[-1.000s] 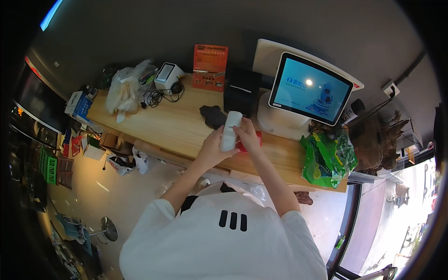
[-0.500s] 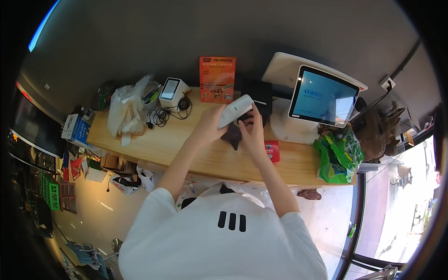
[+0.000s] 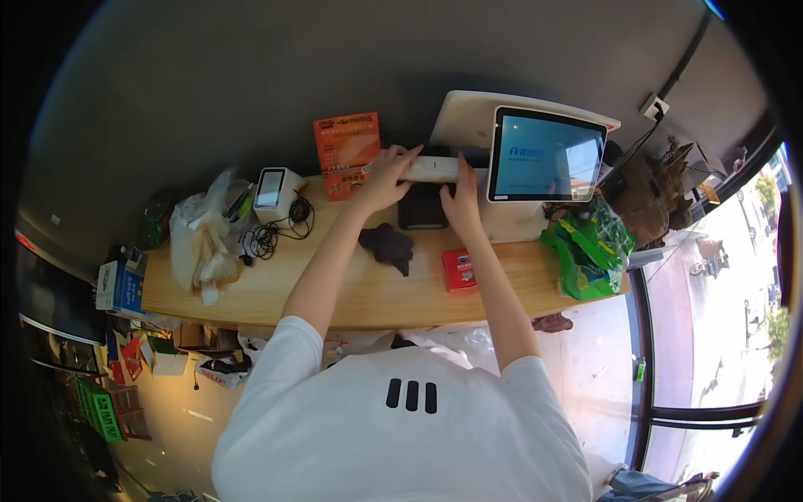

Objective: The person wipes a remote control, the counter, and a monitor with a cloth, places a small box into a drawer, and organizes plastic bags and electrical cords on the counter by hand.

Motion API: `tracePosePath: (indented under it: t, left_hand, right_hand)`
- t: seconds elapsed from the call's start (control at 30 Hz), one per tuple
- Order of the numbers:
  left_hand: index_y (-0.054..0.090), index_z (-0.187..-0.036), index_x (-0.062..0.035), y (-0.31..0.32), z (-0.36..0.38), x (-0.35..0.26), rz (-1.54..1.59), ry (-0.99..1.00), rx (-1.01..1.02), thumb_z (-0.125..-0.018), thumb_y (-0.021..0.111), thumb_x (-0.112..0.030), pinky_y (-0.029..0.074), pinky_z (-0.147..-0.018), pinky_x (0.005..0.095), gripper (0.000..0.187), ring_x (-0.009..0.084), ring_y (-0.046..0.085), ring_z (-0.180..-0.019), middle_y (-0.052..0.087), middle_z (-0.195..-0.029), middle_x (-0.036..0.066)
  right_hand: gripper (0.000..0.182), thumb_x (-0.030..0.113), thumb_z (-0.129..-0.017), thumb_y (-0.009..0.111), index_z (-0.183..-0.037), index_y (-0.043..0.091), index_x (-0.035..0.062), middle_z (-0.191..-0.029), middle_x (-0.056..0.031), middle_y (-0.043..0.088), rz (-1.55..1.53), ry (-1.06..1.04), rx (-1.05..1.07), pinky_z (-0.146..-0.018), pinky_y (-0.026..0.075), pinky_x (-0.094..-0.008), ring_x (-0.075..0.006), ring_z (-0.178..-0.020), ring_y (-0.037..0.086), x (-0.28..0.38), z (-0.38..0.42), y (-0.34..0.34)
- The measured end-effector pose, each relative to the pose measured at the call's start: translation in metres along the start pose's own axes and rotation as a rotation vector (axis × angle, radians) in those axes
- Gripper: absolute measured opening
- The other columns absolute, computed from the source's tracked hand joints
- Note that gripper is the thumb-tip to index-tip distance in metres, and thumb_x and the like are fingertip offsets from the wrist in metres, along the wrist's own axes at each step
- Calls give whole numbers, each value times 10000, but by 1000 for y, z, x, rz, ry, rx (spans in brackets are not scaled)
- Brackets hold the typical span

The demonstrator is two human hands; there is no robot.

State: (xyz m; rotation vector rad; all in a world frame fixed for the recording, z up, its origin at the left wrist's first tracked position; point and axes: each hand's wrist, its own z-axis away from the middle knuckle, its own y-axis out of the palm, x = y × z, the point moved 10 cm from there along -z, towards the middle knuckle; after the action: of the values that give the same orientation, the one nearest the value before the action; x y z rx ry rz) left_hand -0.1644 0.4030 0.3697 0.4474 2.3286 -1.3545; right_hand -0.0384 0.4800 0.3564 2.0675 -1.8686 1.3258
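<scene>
A white rounded oblong device (image 3: 433, 169) with a small dark mark on its side lies lengthwise between my two hands. My left hand (image 3: 387, 178) is closed on its left end, fingers over the top edge. At the right end, my right hand (image 3: 462, 203) grips it with the fingers reaching up along the side. Just below and partly behind the hands sits a black box-shaped machine (image 3: 423, 209), whose back is hidden by the white device. On the counter nearer me lies a crumpled dark cloth (image 3: 388, 248). A red box (image 3: 458, 270) rests beneath my right forearm.
A white terminal with a lit screen (image 3: 548, 155) stands right of my hands on the wooden counter (image 3: 335, 308). An orange printed sign (image 3: 346, 155) leans at the wall. Leftward are a small white payment device (image 3: 274, 194), black cable (image 3: 266, 241) and plastic bags (image 3: 201, 243); a green bag (image 3: 585, 255) lies right.
Both hands have carried the white device away from me to the back of the counter and turned it from slanted to level. The dark cloth now lies uncovered on the counter.
</scene>
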Motion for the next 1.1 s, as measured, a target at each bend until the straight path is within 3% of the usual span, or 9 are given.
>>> tracePosePath:
  t: [0.13,0.5,0.67,0.73,0.83,0.87,0.93,1.03,1.1]
  left_hand:
    - [383,-1407,-130,10,-11,21,53,-42,14,-744,635,-18,379,-989,423,718,338,427,-1127,449,-1194,144]
    - [328,-1404,-52,32,-17,73,341,-248,-23,-858,485,-94,307,-1053,422,570,361,396,-1200,437,-1225,186]
    - [433,-1316,-28,-25,27,31,-125,-129,-442,-893,573,-211,349,-980,463,482,359,448,-1136,485,-1158,192]
    - [504,-1244,-37,7,98,59,-23,-344,-243,-852,656,-326,377,-915,481,510,357,485,-1079,504,-1130,182]
    - [540,-1216,-77,43,150,41,-225,-516,-40,-768,726,-446,383,-888,503,609,353,501,-1049,509,-1120,176]
    - [546,-1223,-91,44,154,31,-325,-485,-78,-767,731,-424,387,-897,499,595,354,514,-1032,526,-1096,174]
    - [552,-1230,-104,45,153,13,-417,-454,-107,-767,737,-403,391,-907,495,582,355,526,-1014,542,-1073,173]
    - [548,-1193,-77,48,147,14,-483,-492,-20,-735,741,-344,380,-895,498,564,346,512,-1037,532,-1118,176]
    - [553,-1150,-60,64,149,25,-380,-535,85,-705,751,-282,389,-878,505,535,344,529,-1001,568,-1053,174]
  right_hand:
    - [679,41,-825,557,-1434,261,-11,-1374,-278,358,-155,197,34,-1072,330,-410,-416,-1283,372,-42,-11,21]
    - [579,129,-899,485,-1434,305,1,-1443,-293,315,-251,323,124,-1110,266,-393,-412,-1352,299,-79,-25,48]
    - [612,194,-919,537,-1453,277,43,-1447,-300,279,22,160,92,-1074,314,-449,-464,-1327,298,-20,4,11]
    - [682,251,-903,586,-1466,253,60,-1439,-289,283,123,118,252,-1060,334,-454,-459,-1315,309,-3,53,-4]
    - [864,402,-803,698,-1458,269,37,-1275,-285,409,391,185,395,-953,413,-493,-438,-1155,453,-11,123,-24]
    - [864,402,-803,698,-1458,269,37,-1275,-285,409,391,185,400,-953,413,-493,-438,-1155,453,-11,133,-25]
    - [1036,544,-684,744,-1452,269,33,-1113,-237,472,549,363,500,-784,472,-471,-393,-1006,521,-26,155,-26]
    - [1082,515,-648,761,-1466,239,38,-1037,-194,471,622,296,440,-717,466,-453,-343,-911,532,-14,157,-21]
    - [1064,480,-653,756,-1468,234,39,-1047,-195,469,637,303,451,-728,464,-460,-347,-924,530,-15,157,-16]
